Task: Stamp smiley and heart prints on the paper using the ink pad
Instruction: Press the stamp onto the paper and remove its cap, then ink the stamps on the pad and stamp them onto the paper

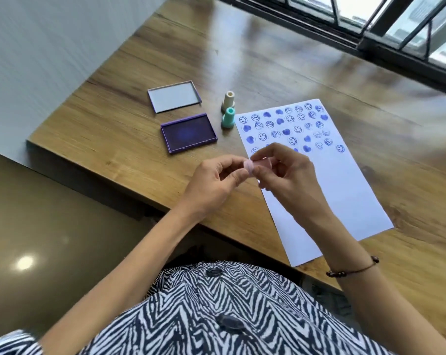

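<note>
A white paper (344, 196) lies on the wooden table (114, 129), its far half covered with several blue smiley and heart prints (291, 124). The open purple ink pad (188, 133) sits left of the paper. Between them stand a teal stamp (228, 118) and a cream stamp (228, 100), both upright. Above the paper's near-left edge, my left hand (214, 183) and my right hand (285, 172) meet, both pinching a small pink stamp (255, 165). My fingers hide most of it.
The ink pad's lid (174, 96) lies face up behind the pad. The table's left edge drops to a glossy floor (37, 226). A dark-framed window (370, 21) runs along the far side. My right wrist wears a beaded bracelet (352, 270).
</note>
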A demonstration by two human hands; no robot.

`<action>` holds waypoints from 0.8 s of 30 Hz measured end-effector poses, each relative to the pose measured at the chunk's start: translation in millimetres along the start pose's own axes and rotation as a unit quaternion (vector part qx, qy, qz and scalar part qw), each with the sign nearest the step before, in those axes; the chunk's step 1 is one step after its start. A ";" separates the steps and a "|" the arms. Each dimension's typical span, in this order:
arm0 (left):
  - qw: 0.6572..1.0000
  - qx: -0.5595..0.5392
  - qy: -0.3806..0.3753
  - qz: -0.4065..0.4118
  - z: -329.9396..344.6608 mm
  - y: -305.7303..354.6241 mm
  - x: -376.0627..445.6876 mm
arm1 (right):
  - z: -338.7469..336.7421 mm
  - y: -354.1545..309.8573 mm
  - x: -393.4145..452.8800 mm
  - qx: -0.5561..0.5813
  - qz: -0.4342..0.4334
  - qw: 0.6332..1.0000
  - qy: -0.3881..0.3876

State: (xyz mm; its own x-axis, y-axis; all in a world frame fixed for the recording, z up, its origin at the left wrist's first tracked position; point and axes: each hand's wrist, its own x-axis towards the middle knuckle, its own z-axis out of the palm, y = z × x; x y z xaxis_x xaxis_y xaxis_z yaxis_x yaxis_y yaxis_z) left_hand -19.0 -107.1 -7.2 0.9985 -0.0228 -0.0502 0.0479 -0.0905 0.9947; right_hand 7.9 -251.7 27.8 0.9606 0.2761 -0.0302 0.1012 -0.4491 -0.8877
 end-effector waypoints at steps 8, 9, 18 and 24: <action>0.983 0.133 0.118 -0.034 -37.9 -1.1 5.0 | 36.3 8.6 -6.1 -0.368 -0.135 0.918 -0.068; 0.984 0.123 0.126 -0.042 -38.6 -1.7 4.8 | 36.9 7.9 -7.1 -0.383 -0.143 0.910 -0.075; 0.982 0.067 0.167 -0.051 -40.0 -8.4 8.8 | 21.5 -15.5 101.9 -0.416 -0.134 0.899 -0.021; 0.978 0.003 0.204 -0.043 -46.1 -6.6 2.5 | 38.5 -2.2 111.9 -0.370 -0.151 0.917 -0.002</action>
State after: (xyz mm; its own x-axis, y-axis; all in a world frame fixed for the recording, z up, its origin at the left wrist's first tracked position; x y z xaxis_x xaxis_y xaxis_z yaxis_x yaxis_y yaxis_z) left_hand -15.6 -60.6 -9.8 0.9185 0.3847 -0.0918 0.1322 -0.0798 0.9880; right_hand 105.1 -187.1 8.7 0.8591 0.4851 0.1633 0.5117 -0.8044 -0.3019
